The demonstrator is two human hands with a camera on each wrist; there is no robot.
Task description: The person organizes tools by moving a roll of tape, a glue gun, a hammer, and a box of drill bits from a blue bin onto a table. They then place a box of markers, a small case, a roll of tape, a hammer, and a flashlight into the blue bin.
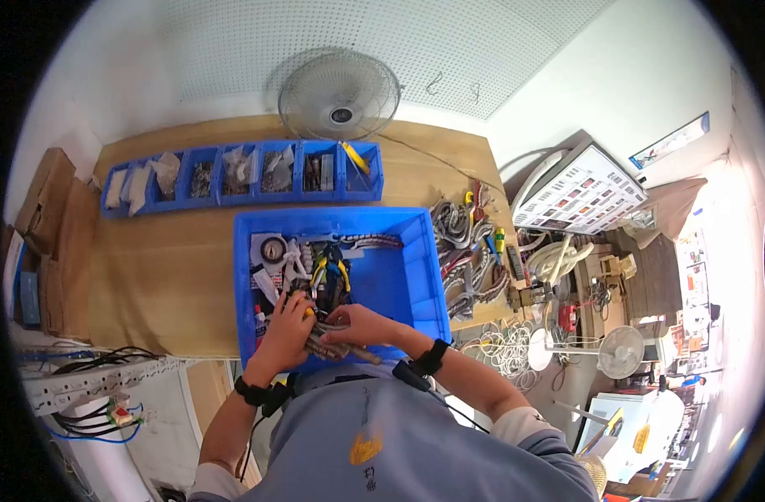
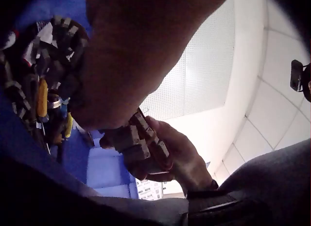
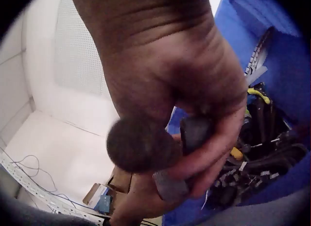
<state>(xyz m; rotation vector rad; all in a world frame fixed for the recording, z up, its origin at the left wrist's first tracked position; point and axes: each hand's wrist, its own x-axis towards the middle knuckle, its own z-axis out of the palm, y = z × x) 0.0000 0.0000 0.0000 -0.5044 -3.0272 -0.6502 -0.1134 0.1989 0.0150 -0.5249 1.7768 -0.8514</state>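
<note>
Over the near edge of a blue bin (image 1: 424,276), both hands grip a greyish bundle of strip-like pieces (image 1: 336,347). My left hand (image 1: 289,335) holds its left end, fingers pointing into the bin. From the right, my right hand (image 1: 359,325) curls round it. The left wrist view shows blocky ends of the bundle (image 2: 133,143) between the left hand (image 2: 116,80) and the right hand (image 2: 177,150). In the right wrist view, the right hand (image 3: 194,85) has fingers bent round dark pieces (image 3: 194,133), beside a blurred round end (image 3: 138,144).
Inside the bin lie a tape roll (image 1: 273,249), yellow-handled pliers (image 1: 342,272) and dark parts. Behind it stands a row of small blue bins (image 1: 223,201) with a fan (image 1: 340,92) beyond. Coiled cables (image 1: 462,226) lie right; cardboard (image 1: 69,243) stands left.
</note>
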